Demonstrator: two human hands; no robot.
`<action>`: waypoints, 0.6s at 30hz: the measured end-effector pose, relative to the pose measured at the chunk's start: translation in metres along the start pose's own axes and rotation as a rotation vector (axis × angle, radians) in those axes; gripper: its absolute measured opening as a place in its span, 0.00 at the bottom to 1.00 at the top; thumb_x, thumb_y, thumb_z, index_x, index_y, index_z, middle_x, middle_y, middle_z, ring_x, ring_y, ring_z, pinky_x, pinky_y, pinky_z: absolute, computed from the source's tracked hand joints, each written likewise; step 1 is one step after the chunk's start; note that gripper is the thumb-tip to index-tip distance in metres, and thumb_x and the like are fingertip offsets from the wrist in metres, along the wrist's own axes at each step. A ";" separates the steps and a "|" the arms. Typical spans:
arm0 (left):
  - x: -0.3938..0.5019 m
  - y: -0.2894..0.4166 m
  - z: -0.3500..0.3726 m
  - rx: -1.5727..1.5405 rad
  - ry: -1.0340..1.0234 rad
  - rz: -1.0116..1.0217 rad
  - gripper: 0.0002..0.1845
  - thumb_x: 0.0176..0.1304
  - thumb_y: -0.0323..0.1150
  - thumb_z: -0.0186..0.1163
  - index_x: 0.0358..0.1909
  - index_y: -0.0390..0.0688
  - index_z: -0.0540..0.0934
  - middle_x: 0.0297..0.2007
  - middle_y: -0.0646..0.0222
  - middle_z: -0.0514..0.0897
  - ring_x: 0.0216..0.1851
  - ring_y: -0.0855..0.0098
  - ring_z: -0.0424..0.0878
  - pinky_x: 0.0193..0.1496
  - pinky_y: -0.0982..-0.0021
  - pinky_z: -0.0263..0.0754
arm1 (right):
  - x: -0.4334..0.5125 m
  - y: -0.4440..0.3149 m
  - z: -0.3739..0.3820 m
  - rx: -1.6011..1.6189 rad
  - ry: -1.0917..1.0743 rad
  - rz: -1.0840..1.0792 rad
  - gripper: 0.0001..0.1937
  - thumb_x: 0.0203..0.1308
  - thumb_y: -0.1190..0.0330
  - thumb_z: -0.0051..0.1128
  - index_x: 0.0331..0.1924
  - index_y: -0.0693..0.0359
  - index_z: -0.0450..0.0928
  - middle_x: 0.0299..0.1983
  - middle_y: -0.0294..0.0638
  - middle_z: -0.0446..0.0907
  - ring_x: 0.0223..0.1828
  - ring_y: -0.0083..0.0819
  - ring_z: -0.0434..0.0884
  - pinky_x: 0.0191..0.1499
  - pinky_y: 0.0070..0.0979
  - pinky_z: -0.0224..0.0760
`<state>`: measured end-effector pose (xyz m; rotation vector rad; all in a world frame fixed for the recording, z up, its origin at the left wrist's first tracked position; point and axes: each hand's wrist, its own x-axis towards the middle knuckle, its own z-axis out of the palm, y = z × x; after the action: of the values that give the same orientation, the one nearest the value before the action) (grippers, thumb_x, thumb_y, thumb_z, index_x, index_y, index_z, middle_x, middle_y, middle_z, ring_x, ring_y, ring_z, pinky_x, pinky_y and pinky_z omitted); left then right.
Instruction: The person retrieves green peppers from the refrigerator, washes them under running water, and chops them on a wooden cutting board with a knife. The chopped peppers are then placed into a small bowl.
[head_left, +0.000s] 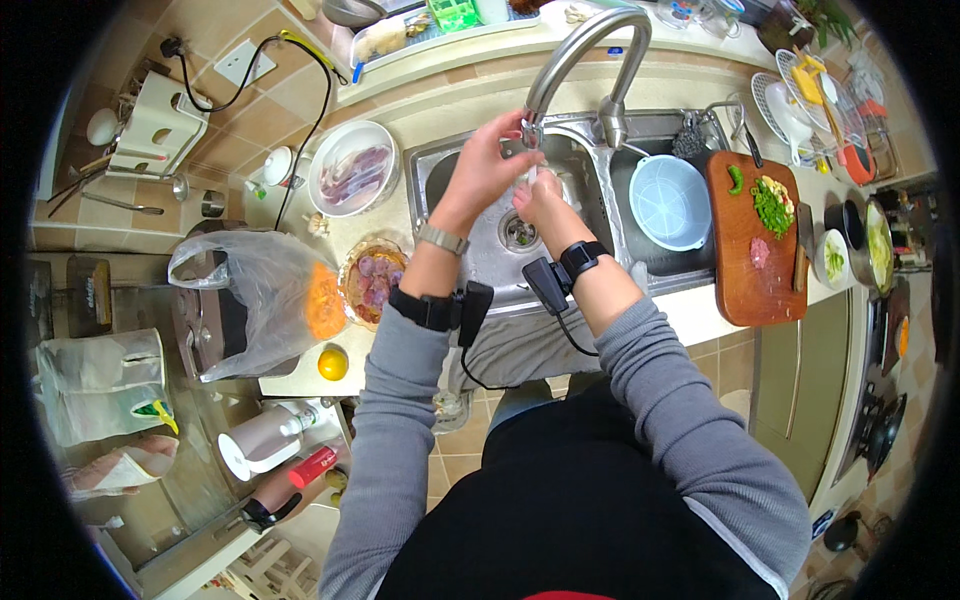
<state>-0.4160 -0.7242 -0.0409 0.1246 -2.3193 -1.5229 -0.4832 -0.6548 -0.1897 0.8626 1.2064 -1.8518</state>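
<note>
My left hand is raised at the spout of the steel faucet, fingers spread around its nozzle. Just below and to the right, my right hand is under the thin stream of water, its fingers partly curled; whether it holds something small cannot be made out. Both are over the left basin of the steel sink, near the drain strainer, which has green scraps in it. A light blue plastic colander sits in the right basin, beside a steel wool scourer.
Right of the sink, a wooden cutting board bears chopped green peppers, minced meat and a knife. To the left are a bowl of meat in water, a glass bowl of grapes, an orange fruit and a plastic bag.
</note>
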 end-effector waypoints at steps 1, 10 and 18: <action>0.004 0.004 -0.002 0.034 -0.021 -0.028 0.24 0.48 0.30 0.69 0.50 0.38 0.76 0.36 0.71 0.82 0.41 0.77 0.76 0.45 0.73 0.70 | -0.007 0.001 -0.003 0.079 0.058 0.025 0.20 0.67 0.54 0.36 0.57 0.55 0.64 0.51 0.44 0.69 0.48 0.39 0.69 0.50 0.41 0.62; 0.016 0.001 0.011 0.388 0.191 0.244 0.16 0.40 0.29 0.72 0.36 0.44 0.84 0.32 0.66 0.83 0.36 0.66 0.78 0.42 0.69 0.71 | -0.012 -0.014 0.005 0.677 -0.099 0.005 0.28 0.66 0.52 0.41 0.61 0.64 0.58 0.58 0.43 0.63 0.53 0.35 0.65 0.62 0.31 0.54; 0.020 -0.005 0.023 0.341 0.293 0.250 0.15 0.36 0.36 0.74 0.29 0.46 0.83 0.27 0.71 0.81 0.35 0.67 0.74 0.43 0.67 0.62 | -0.017 -0.022 -0.013 0.500 -0.054 0.004 0.28 0.67 0.58 0.36 0.67 0.63 0.50 0.68 0.50 0.52 0.71 0.42 0.51 0.69 0.39 0.44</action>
<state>-0.4429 -0.7115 -0.0482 0.1290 -2.2350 -0.9162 -0.4917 -0.6332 -0.1700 1.0672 0.7096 -2.1981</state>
